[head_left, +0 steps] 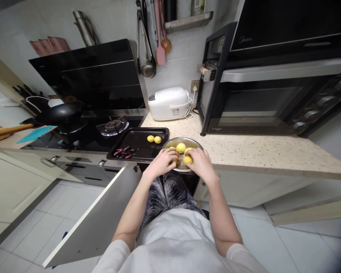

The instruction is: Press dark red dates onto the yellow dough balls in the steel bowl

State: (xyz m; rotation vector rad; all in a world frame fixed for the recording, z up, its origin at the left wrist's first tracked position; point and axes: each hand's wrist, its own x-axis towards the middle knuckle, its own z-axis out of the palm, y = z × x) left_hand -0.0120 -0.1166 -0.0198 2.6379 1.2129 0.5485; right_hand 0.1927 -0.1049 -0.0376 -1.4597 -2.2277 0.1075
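Left hand (166, 163): at the bowl's left side, palm down, fingers half curled over a yellow fruit at the rim; whether closed on it, cannot tell.

Right hand (200, 163): at the bowl's right side, apart from its partner, fingers bent against a lemon (188, 160); touching, but a firm grip cannot be confirmed.

Handling, as judged: fingertips curved round each fruit, light pressure, one piece per hand; wrists low, forearms off the rim, since the bowl lies close to the counter's front edge and could tip if leaned upon.

Bowl (182, 165): round, metal, several yellow fruits inside, one lemon (181, 148) uncovered between the hands, towards the far side.

Tray (142, 151): black, shallow, just left of the bowl; two yellow fruits (157, 140) at the end nearer the bowl, dark red pieces (127, 156) at the farther end.

Rice cooker (169, 104): white, behind the bowl.

Oven (252, 102): right of the bowl, set back.

Cabinet door (102, 216): open, below and left of the bowl.
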